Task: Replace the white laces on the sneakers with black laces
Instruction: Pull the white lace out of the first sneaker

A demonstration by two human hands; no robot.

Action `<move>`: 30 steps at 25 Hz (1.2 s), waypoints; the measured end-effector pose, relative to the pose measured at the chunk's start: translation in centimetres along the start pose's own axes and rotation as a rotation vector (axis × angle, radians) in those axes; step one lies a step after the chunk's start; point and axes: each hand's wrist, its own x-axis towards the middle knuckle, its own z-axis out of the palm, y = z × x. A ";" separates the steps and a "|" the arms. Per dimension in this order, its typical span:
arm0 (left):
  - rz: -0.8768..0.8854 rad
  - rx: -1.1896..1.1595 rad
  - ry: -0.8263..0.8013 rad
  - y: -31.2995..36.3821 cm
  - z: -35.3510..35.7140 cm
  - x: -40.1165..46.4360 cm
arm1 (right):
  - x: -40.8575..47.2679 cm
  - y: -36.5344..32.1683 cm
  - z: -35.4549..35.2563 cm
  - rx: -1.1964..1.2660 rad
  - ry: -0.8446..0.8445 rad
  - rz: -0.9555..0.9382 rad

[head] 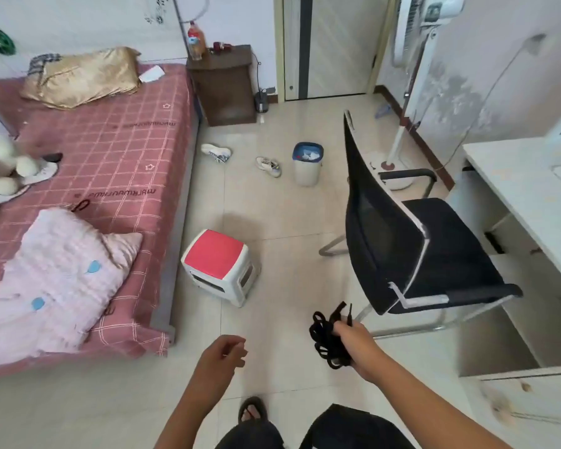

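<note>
While bunched: black laces (329,341), right hand (358,346).

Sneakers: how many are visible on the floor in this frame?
2. One sneaker lies near the bed's far corner; the other sneaker sits just left of the bin. None seem hidden.

Tiled floor (282,205) carries two sneakers (216,152) (269,166) (apart), stool (219,266), bin (307,163).

Laces (329,341) bunched in right hand (357,345); stool (219,265) ahead-left of its fingers; chair (418,241) to their right; sneakers (269,166) and bin (307,163) far beyond.
</note>
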 end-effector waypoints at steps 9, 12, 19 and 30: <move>0.380 0.290 -0.456 9.4 -7.5 13.5 | 4.1 -13.8 12.6 -0.211 -0.407 -0.087; 0.377 0.124 -0.446 14.3 -5.9 20.2 | 8.9 -20.4 12.9 -0.218 -0.368 -0.201; 0.358 0.175 -0.045 28.0 -0.5 33.7 | 22.2 -34.3 14.9 0.506 -0.267 0.025; 0.158 0.031 -0.082 40.3 -8.6 55.0 | 41.7 -51.5 16.4 0.524 0.047 -0.039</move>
